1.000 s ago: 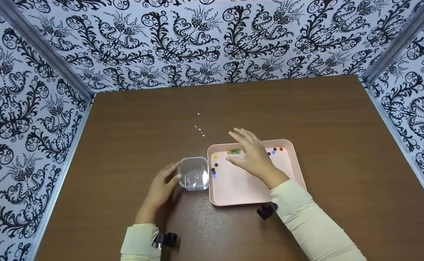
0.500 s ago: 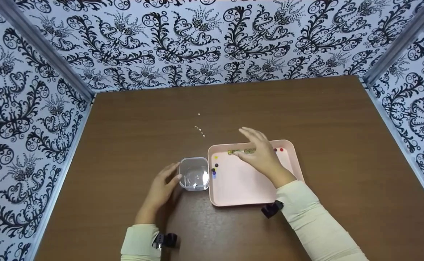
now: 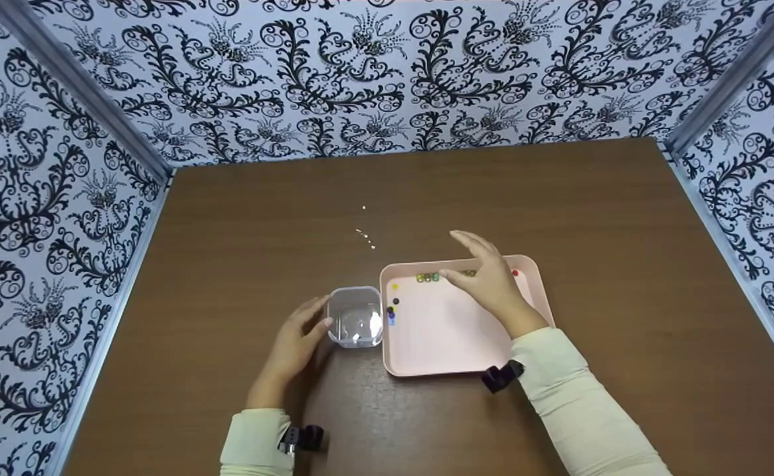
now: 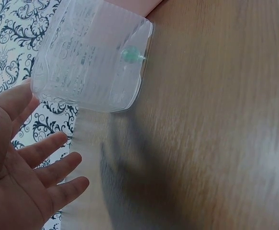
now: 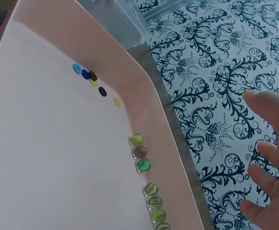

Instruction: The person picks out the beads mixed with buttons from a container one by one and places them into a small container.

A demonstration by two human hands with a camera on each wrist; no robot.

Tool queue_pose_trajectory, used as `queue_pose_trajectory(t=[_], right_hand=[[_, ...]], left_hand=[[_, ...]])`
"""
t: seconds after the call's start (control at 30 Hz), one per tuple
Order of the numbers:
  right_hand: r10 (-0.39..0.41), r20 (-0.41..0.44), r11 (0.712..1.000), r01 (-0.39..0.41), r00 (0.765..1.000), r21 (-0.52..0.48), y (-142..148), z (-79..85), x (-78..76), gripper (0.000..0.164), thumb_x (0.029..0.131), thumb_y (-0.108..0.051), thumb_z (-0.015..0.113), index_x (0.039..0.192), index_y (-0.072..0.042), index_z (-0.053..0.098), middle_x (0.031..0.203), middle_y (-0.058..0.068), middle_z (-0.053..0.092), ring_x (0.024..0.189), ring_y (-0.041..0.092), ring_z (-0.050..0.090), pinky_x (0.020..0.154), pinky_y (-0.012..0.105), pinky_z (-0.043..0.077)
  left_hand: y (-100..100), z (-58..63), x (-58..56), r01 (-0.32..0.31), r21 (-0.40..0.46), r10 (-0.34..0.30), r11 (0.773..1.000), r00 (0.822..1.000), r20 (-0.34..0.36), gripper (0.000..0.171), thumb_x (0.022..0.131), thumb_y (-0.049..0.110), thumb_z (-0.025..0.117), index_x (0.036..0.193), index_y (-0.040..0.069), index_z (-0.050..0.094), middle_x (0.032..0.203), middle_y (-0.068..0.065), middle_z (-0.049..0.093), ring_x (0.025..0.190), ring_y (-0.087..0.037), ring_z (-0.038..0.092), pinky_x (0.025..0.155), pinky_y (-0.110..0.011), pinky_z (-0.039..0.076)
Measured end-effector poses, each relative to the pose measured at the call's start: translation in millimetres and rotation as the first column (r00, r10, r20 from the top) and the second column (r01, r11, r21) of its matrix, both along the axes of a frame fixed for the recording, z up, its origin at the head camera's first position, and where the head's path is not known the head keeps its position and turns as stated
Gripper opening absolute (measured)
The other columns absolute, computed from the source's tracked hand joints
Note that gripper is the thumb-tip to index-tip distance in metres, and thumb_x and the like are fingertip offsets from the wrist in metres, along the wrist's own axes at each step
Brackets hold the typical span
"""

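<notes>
My left hand (image 3: 301, 337) touches the left side of a clear plastic container (image 3: 339, 297), fingers loosely extended. The left wrist view shows a green marble (image 4: 130, 54) through the container's wall. My right hand (image 3: 489, 284) hovers over the far side of a pink tray (image 3: 439, 337), thumb and fingers spread, holding nothing. Glass marbles (image 5: 144, 165) line the tray's far wall, a group of three and several more beyond a gap. Small flat coloured discs (image 5: 93, 75) lie along the left wall. A red disc (image 3: 515, 273) sits in the far right corner.
The container stands against the tray's left edge on a brown wooden table (image 3: 261, 231). Small white specks (image 3: 365, 236) show on the table behind them. Patterned walls (image 3: 387, 79) enclose the back and both sides.
My right hand has shifted right along the tray's far side, uncovering the three marbles and covering discs near the right corner. My left hand and the container stay put.
</notes>
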State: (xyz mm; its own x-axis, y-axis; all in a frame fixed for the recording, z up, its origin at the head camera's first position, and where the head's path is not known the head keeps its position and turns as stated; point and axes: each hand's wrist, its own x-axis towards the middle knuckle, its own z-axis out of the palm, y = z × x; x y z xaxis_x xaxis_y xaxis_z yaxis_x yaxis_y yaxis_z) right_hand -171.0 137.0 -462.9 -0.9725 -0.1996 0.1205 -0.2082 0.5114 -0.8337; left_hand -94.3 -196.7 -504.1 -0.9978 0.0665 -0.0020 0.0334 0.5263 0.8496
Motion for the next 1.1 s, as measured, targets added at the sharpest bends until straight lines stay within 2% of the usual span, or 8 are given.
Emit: queue_pose_trajectory(t=[0.07,0.17,0.3,0.43,0.53,0.7,0.9,1.1], right_hand=[[-0.014,0.029,1.000,0.014,0.999,-0.014,2.4,-1.0,-0.6,0.067,0.083,-0.025,0.077,0.142,-0.015,0.048,0.149,0.008,0.041,0.140,0.033,0.030,0.111,0.055,0.031],[-0.030,0.066,0.998,0.033,0.997,-0.050,5.7,-2.1,-1.3,0.066,0.083,-0.023,0.077,0.142,-0.016,0.049,0.149,0.009,0.040,0.139,0.033,0.033,0.102,0.050,0.044],[-0.046,0.103,0.993,0.056,0.994,-0.101,9.2,-4.5,-1.9,0.064,0.083,-0.020,0.077,0.141,-0.015,0.050,0.149,0.011,0.040,0.129,0.035,0.047,0.087,0.041,0.055],[-0.055,0.094,0.990,0.067,0.994,-0.126,11.7,-8.6,-3.2,0.062,0.083,-0.016,0.077,0.139,-0.011,0.052,0.145,0.014,0.045,0.128,0.036,0.048,0.096,0.046,0.050],[-0.062,0.089,0.987,0.074,0.994,-0.141,13.6,-11.0,-3.8,0.059,0.084,-0.012,0.075,0.138,-0.007,0.052,0.141,0.014,0.050,0.136,0.033,0.039,0.107,0.050,0.039],[-0.074,0.137,0.981,0.097,0.988,-0.168,17.7,-14.4,-3.6,0.058,0.085,-0.011,0.074,0.138,-0.006,0.052,0.140,0.012,0.052,0.137,0.029,0.037,0.115,0.049,0.027],[-0.079,0.158,0.979,0.107,0.984,-0.176,21.6,-19.2,-4.2,0.053,0.085,-0.009,0.073,0.135,-0.006,0.054,0.136,0.013,0.055,0.135,0.029,0.041,0.113,0.048,0.029],[-0.079,0.206,0.981,0.112,0.975,-0.156,25.6,-23.4,-5.2,0.050,0.085,-0.009,0.072,0.133,-0.005,0.057,0.135,0.015,0.055,0.130,0.032,0.045,0.100,0.046,0.045]], left_hand=[[0.0,0.0,0.3,0.001,0.000,-0.001,1.000,1.000,0.000,0.041,0.094,0.014,0.062,0.133,0.002,0.056,0.139,-0.026,0.048,0.135,-0.042,0.038,0.113,-0.056,0.024],[-0.1,0.0,0.5,0.000,0.003,0.000,1.000,1.000,0.002,0.041,0.094,0.014,0.062,0.134,0.002,0.056,0.139,-0.026,0.048,0.135,-0.042,0.038,0.113,-0.056,0.024],[0.1,-0.2,0.3,-0.002,0.010,0.002,1.000,1.000,0.001,0.041,0.094,0.014,0.062,0.133,0.002,0.057,0.139,-0.026,0.049,0.135,-0.042,0.038,0.114,-0.055,0.024],[-0.1,-0.8,0.5,-0.003,0.014,0.003,1.000,1.000,-0.001,0.041,0.094,0.013,0.062,0.133,0.002,0.057,0.139,-0.026,0.049,0.135,-0.042,0.038,0.114,-0.055,0.024],[-0.3,-0.8,0.9,-0.004,0.016,0.004,1.000,1.000,0.004,0.042,0.094,0.014,0.062,0.133,0.002,0.056,0.140,-0.027,0.048,0.135,-0.043,0.037,0.114,-0.056,0.024],[-0.2,0.0,1.1,-0.006,0.022,0.006,1.000,1.000,0.010,0.042,0.094,0.014,0.062,0.134,0.002,0.056,0.140,-0.028,0.047,0.135,-0.043,0.036,0.114,-0.056,0.023],[-0.5,0.3,1.5,-0.003,0.003,0.003,1.000,1.000,0.002,0.042,0.094,0.015,0.062,0.133,0.001,0.056,0.140,-0.028,0.047,0.134,-0.043,0.037,0.113,-0.057,0.024],[0.5,0.1,0.6,0.007,-0.015,-0.007,1.000,1.000,-0.021,0.041,0.094,0.014,0.062,0.132,0.000,0.057,0.138,-0.029,0.049,0.132,-0.045,0.040,0.112,-0.058,0.026]])
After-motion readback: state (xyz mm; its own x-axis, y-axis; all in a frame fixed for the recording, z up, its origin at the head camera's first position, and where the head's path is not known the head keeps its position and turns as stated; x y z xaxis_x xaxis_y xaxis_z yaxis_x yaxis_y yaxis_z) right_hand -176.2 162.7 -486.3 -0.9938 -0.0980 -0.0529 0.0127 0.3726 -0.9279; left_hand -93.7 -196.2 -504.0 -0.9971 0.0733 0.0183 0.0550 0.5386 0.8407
